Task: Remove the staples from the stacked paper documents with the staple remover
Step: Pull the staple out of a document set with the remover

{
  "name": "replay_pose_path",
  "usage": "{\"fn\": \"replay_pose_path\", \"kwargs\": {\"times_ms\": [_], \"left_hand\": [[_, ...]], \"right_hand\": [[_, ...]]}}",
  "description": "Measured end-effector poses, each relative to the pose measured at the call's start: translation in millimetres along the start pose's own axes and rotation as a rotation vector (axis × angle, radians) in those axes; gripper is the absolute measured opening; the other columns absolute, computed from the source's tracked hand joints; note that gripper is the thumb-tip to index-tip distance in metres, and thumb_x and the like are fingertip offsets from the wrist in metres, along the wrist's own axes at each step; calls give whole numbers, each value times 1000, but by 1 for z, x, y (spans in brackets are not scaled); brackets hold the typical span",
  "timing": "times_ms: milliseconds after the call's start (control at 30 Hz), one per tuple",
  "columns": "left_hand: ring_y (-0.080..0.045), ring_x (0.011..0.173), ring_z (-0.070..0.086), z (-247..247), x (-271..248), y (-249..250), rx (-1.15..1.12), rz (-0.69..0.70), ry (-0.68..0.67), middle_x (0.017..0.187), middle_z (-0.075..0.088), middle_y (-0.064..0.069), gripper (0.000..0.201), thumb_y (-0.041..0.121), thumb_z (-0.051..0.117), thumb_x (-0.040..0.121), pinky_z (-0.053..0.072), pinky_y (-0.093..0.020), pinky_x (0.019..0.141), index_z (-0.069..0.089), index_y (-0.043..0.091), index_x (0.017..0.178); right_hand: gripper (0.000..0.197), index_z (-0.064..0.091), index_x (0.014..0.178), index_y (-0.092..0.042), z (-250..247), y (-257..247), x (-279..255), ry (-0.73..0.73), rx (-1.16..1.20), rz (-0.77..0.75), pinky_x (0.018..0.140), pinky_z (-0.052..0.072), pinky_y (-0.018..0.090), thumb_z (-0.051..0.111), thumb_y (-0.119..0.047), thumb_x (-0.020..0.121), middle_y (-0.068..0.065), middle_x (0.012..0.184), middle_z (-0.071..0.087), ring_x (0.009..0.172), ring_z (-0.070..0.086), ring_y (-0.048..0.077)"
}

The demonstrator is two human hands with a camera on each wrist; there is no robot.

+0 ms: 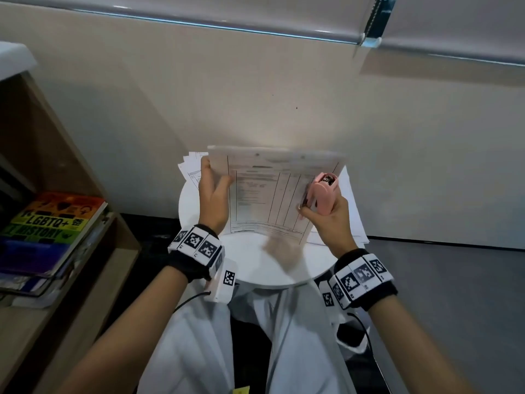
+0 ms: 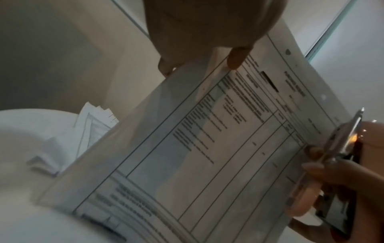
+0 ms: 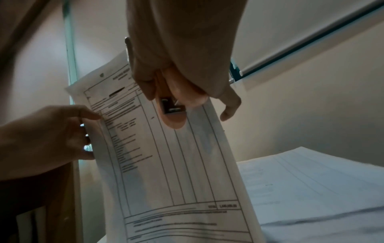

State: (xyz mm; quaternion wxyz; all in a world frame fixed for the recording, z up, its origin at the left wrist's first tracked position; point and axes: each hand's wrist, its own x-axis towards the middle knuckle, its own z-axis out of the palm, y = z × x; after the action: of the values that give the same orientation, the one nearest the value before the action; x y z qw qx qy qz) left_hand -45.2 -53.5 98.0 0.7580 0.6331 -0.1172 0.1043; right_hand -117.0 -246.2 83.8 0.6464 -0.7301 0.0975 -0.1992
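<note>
A printed form document (image 1: 267,191) (image 2: 207,139) (image 3: 166,164) is held up off the small round white table (image 1: 255,265), tilted toward me. My left hand (image 1: 211,191) (image 2: 207,32) pinches its left edge, thumb on the front. My right hand (image 1: 326,217) (image 3: 180,49) grips a pink staple remover (image 1: 324,191) (image 2: 340,156) (image 3: 172,105) against the document's right edge, and its thumb (image 1: 306,213) lies on the paper. No staple is visible.
More loose sheets (image 1: 349,206) (image 3: 311,180) lie on the table under and behind the held document, some sticking out at the far left (image 1: 190,166) (image 2: 93,118). A wooden shelf with books (image 1: 51,231) stands to my left. A wall (image 1: 255,95) is close behind the table.
</note>
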Motion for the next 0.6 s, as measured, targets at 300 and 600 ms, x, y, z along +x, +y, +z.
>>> {"fn": "replay_pose_path", "kwargs": {"times_ms": [300,600], "left_hand": [[-3,94,61,5,2,-6,151,119,-61,101,61,11,8,23,37,101,51,-24,85,41,21,108],[-6,90,61,7,-1,-16,176,93,-37,96,60,10,10,29,36,100,52,-38,83,38,19,102]], "right_hand": [[67,33,119,-8,5,-22,8,104,59,-52,80,58,30,76,6,71,13,111,55,91,63,15],[40,47,117,4,53,-123,30,382,528,-241,58,55,21,64,0,81,9,90,64,65,62,5]]}}
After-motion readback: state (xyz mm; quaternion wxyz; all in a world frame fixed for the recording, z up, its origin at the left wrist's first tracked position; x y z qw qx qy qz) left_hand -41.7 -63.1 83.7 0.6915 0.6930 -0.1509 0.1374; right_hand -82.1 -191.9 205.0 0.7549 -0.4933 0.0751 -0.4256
